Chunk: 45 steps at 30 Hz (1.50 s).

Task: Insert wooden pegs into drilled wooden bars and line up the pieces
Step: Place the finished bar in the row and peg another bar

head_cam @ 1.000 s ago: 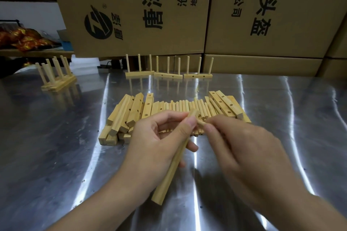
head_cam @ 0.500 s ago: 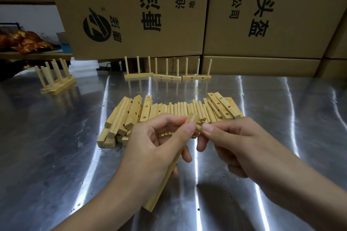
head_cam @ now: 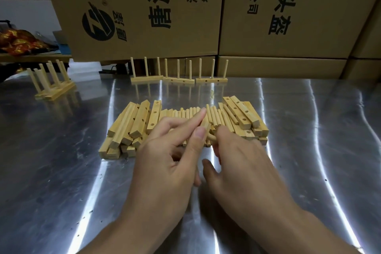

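Observation:
My left hand (head_cam: pixel 169 156) pinches a drilled wooden bar (head_cam: pixel 205 127) between index finger and thumb; most of the bar is hidden behind the hand. My right hand (head_cam: pixel 243 163) curls its fingers round a short wooden peg (head_cam: pixel 212 137), whose end meets the bar. Both hands hover just in front of the heap on the steel table (head_cam: pixel 61 171). In that heap, drilled bars (head_cam: pixel 136 123) lie on the left, loose pegs (head_cam: pixel 215 115) in the middle and more bars (head_cam: pixel 241 113) on the right.
Three finished bars with upright pegs (head_cam: pixel 178 80) stand in a row at the back of the table. Further pegged bars (head_cam: pixel 54 90) stand at the far left. Large cardboard boxes (head_cam: pixel 144 16) wall off the back, and a shelf with shiny wrapped goods (head_cam: pixel 16 42) is at left.
Both hands moved forward and closer together over the heap. The bar, which hung below my left hand, has swung up out of sight behind it, and the peg now meets it.

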Available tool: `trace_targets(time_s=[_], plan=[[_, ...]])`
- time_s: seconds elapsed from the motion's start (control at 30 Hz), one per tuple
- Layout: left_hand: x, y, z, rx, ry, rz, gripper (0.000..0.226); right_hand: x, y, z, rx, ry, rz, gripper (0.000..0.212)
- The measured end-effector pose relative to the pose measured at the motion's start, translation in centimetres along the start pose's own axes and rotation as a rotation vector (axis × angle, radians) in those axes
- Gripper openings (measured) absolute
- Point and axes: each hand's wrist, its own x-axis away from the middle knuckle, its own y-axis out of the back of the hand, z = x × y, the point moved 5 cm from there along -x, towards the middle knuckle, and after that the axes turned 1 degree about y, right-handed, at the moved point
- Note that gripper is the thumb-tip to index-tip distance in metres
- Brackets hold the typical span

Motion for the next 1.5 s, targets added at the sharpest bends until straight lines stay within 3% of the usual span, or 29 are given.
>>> trace_targets(time_s=[0.17, 0.27, 0.47, 0.57, 0.67, 0.77, 1.1, 1.23, 1.5], plan=[[0.0, 0.2, -0.3, -0.104, -0.068, -0.01, 0.037, -1.1, -0.1, -0.8, 0.12, -0.054, -0.015, 0.02], [0.2, 0.2, -0.5, -0.197, -0.117, -0.006, 0.038, -1.5, -0.4, -1.0, 0.109, -0.038, 0.063, 0.031], [-0.2, 0.6, -1.2, -0.312, -0.228, 0.055, 0.039, -2.0, 0.4, -1.5, -0.173, -0.043, 0.193, 0.047], [-0.7, 0.7, -1.2, -0.256, -0.211, 0.12, 0.042, -1.8, 1.9, -1.1, -0.143, 0.053, 0.061, 0.041], [-0.7, 0.0, -0.1, -0.04, -0.029, 0.214, 0.038, -1.2, 3.3, 0.0, 0.038, 0.121, -0.123, 0.026], [-0.5, -0.6, 0.6, 0.1, 0.097, 0.172, 0.038, -0.3, 2.8, 1.8, 0.108, 0.096, -0.187, 0.03], [-0.3, -1.7, 0.0, -0.163, -0.04, 0.088, 0.03, -1.7, 1.4, 1.1, 0.13, -0.021, -0.056, 0.028], [0.0, -1.7, 0.3, -0.295, -0.026, 0.086, 0.035, -2.1, 0.7, 0.2, 0.18, -0.021, 0.031, 0.039], [0.2, -0.6, -0.2, -0.464, -0.049, 0.251, 0.035, -1.8, -0.8, -1.1, -0.24, -0.075, 0.253, 0.024]])
